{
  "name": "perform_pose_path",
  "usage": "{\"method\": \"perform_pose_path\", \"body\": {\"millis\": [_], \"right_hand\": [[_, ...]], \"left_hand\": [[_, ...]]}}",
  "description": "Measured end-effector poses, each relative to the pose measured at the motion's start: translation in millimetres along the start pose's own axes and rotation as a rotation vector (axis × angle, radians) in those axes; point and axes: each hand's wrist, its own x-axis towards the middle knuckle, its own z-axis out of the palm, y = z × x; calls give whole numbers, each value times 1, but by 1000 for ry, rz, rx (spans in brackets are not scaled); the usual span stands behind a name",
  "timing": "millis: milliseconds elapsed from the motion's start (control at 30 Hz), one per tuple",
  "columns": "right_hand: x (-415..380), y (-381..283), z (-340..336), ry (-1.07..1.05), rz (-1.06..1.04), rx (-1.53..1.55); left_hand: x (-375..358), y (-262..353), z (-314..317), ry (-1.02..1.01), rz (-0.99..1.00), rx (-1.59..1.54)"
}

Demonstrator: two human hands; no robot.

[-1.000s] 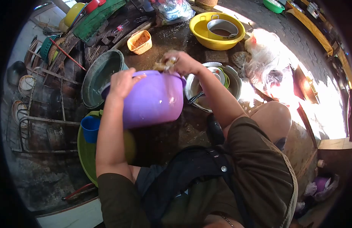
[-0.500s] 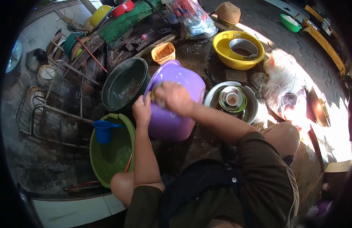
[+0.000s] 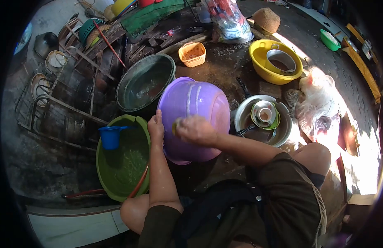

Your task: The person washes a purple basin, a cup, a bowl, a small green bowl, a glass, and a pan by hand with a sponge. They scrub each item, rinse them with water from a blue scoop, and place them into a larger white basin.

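A large purple tub (image 3: 214, 107) lies tipped on its side in front of me, its rim toward the left and its outer wall facing up. My left hand (image 3: 156, 127) grips that rim, the thumb pointing up along it. Against the tub's side, my right hand (image 3: 196, 132) is closed round a small yellow-green scrubbing sponge (image 3: 175, 127), mostly hidden by the fingers. Whitish streaks run down the purple wall above the right hand. Left of the tub stands a green basin (image 3: 125, 169) of water, with a blue dipper (image 3: 110, 138) at its edge.
A dark basin (image 3: 123, 84) holding water stands behind on the left. To the right, a metal basin (image 3: 243, 111) holds dishes and a cup. Beyond are a yellow basin (image 3: 263, 70) with a pot and an orange container (image 3: 192, 60). A metal rack (image 3: 71, 113) stands far left.
The purple tub has turned in my hands, so more of its base faces right. My right hand has moved down along its wall, and whitish streaks now show more clearly.
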Motion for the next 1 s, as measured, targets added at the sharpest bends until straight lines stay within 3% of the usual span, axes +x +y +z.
{"method": "perform_pose_path", "body": {"millis": [33, 100, 133, 200, 267, 333, 400, 467, 500, 567, 633, 700, 733, 767, 800, 867, 933, 1000], "right_hand": [[1, 22, 11, 156, 15, -90], [0, 81, 40, 111, 372, -222], [18, 99, 18, 191, 591, -59], [-2, 146, 47, 250, 1082, 228], [-12, 147, 62, 229, 1044, 172], [-13, 114, 68, 424, 677, 130], [-5, 51, 43, 314, 519, 117], [8, 14, 18, 2, 298, 34], [11, 15, 17, -2, 302, 39], [22, 34, 19, -125, 5, 40], [28, 88, 41, -78, 116, -93], [54, 130, 25, -212, 743, -16], [59, 160, 26, -286, 924, 150], [59, 187, 35, -466, 1107, 123], [65, 191, 35, -482, 1168, 71], [84, 162, 29, -442, 1021, -60], [89, 107, 31, -324, 618, -254], [70, 41, 33, -358, 248, -284]], "left_hand": [[5, -2, -2, 2, -6, 3], [8, -11, -10, -26, 11, -53], [5, -15, -14, -24, -1, -52], [9, -14, -22, 74, -2, 44], [14, -20, -26, 118, 9, 96], [20, -25, -24, 157, 2, 141], [23, -27, -24, 194, 28, 147], [26, -28, -26, 188, 68, 201], [27, -30, -27, 176, 113, 252], [27, -31, -27, 139, 148, 260], [22, -26, -28, 102, 178, 271], [12, -12, -23, 90, 244, 223], [10, -10, -19, 90, 243, 225], [11, -7, -14, 63, 259, 214], [12, -4, -9, 38, 274, 199], [14, 8, -1, 36, 248, 236], [18, 10, 5, 37, 203, 274], [28, 8, 11, -64, 252, 177]]}}
